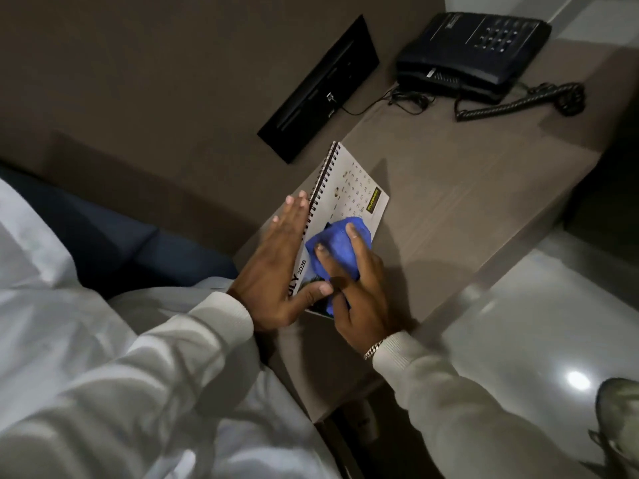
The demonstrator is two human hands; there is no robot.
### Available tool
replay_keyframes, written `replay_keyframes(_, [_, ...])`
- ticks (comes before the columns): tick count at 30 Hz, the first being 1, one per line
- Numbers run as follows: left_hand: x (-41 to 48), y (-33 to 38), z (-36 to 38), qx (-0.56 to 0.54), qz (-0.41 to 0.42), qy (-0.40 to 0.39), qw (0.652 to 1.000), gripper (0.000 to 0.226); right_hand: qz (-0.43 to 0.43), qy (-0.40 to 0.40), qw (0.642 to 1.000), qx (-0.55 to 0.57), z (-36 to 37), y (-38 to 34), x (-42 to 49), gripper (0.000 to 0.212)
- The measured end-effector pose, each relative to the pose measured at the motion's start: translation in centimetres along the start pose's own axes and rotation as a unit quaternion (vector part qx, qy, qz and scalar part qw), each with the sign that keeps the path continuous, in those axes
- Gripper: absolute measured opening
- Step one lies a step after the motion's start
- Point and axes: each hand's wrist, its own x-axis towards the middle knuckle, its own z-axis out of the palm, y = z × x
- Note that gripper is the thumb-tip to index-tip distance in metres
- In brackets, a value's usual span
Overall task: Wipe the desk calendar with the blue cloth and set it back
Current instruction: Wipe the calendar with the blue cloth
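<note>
Worktop (466,209) of grey-brown wood-look laminate fills the middle of our view, and on it the white spiral-bound desk calendar (349,198) lies flat near the edge closest to us. Its wire binding runs along the side facing the wall, and we read "2026" and part of a month name on the page, with a grid of dates further up.

Our left hand (283,267) rests on the binding side of the calendar with the fingers stretched out straight and together, flat and open; the thumb reaches across the lower corner of the page. It grips nothing, only presses down.

Our right hand (356,292) lies on the bunched blue microfibre cloth (337,247), which sits on the calendar's page. The fingers are spread over the cloth and push it against the paper; they curl only slightly, so the cloth is pinned rather than clenched. A silver chain bracelet (375,348) shows at that wrist, beside the cuff of a pale knit sleeve (442,402).

Well apart, at the far end of the worktop, stands a dark corded desk telephone (473,53) with its coiled cord (518,102) lying beside it. A black rectangular panel (318,88) is set in the wall, near the calendar's top corner.
</note>
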Motion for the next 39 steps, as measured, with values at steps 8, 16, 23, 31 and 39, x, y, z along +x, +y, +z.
replay_keyframes(8, [0.2, -0.1, 0.0, -0.005, 0.006, -0.001, 1.000, 0.105, 0.026, 0.056, 0.996, 0.070, -0.1, -0.5, 2.2, 0.079])
replay_keyframes(16, [0.2, 0.2, -0.2, -0.009, 0.005, -0.014, 1.000, 0.106, 0.043, 0.046, 0.998, -0.010, 0.4, -0.3, -1.0, 0.069])
replay_keyframes(23, [0.1, 0.0, 0.0, -0.004, 0.010, -0.010, 1.000, 0.103, 0.061, 0.062, 0.994, 0.064, 0.8, -0.6, 1.1, 0.075])
replay_keyframes(31, [0.2, 0.2, -0.1, -0.007, 0.011, -0.005, 1.000, 0.104, 0.029, 0.027, 0.999, 0.019, 1.0, -0.4, -2.0, 0.050])
replay_keyframes(39, [0.1, 0.4, -0.4, 0.022, 0.018, -0.007, 1.000, 0.101, 0.077, 0.101, 0.989, 0.079, -0.8, 1.1, 5.1, 0.045])
